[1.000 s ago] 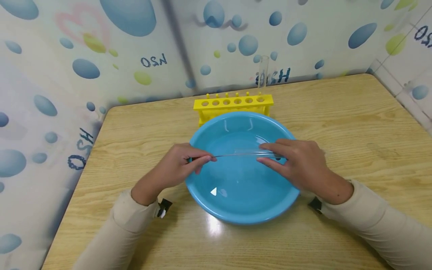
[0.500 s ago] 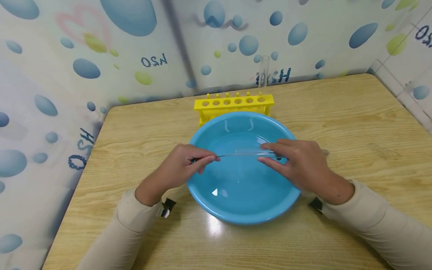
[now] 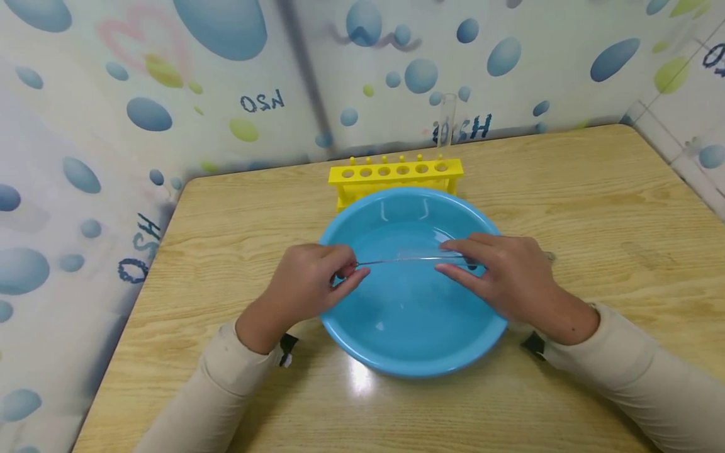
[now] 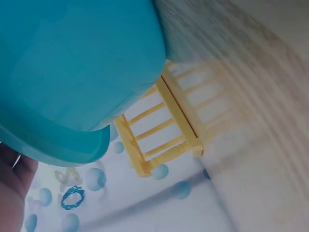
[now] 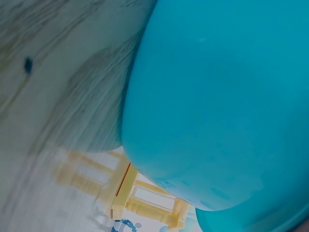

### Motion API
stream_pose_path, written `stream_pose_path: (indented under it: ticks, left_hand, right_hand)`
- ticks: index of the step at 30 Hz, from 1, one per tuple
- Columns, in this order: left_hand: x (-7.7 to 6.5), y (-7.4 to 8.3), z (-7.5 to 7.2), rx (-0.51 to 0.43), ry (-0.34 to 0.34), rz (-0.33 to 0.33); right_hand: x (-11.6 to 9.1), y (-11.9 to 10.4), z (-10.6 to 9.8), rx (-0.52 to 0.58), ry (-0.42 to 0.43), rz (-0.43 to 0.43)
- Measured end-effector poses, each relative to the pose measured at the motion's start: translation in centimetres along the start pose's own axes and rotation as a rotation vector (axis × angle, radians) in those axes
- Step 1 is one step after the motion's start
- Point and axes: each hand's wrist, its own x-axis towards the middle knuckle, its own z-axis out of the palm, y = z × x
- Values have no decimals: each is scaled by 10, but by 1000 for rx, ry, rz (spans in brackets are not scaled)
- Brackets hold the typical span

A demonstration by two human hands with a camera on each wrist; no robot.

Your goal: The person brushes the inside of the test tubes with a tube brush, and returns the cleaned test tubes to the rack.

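Over the blue basin [image 3: 413, 368], my right hand [image 3: 510, 269] holds a clear glass test tube [image 3: 423, 255] lying almost level between thumb and fingers. A test tube brush reaches into the tube. Its thin metal wire handle [image 3: 375, 262] runs left to my left hand [image 3: 306, 280], which pinches the wire end at the curled index finger, the thumb stretched out below. Dark bristles [image 3: 471, 263] show inside the tube, partly hidden by the right fingers. In the left wrist view, part of the left hand [image 4: 12, 193] shows beside the basin's rim; the right wrist view mostly shows the basin's outer wall.
A yellow test tube rack [image 3: 396, 172] stands just behind the basin. Another clear test tube [image 3: 446, 123] rises from its right end. The wooden table [image 3: 243, 214] meets a patterned wall [image 3: 317, 69] at the back. Water lies in the basin.
My left hand has shifted slightly right and rolled, its index finger curling in and its thumb sliding out straighter along the wire. The right hand and the tube stay almost where they were.
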Motion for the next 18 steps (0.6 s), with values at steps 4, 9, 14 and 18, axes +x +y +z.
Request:
stream_pose_path:
  ticks: [4,9,14,18]
  left_hand:
    - [1,3,-3,108,78,98]
    - [3,5,-4,198,168,200]
    - [3,4,-2,256,217,252]
    - [2,5,-3,288,190,244]
  right_hand:
    - [0,1,0,-1,-4,-8]
    - [-1,2,0,-2,-4,-20]
    - [-1,3,0,-3,5,-36]
    - [0,2,1,-5,-1,-39]
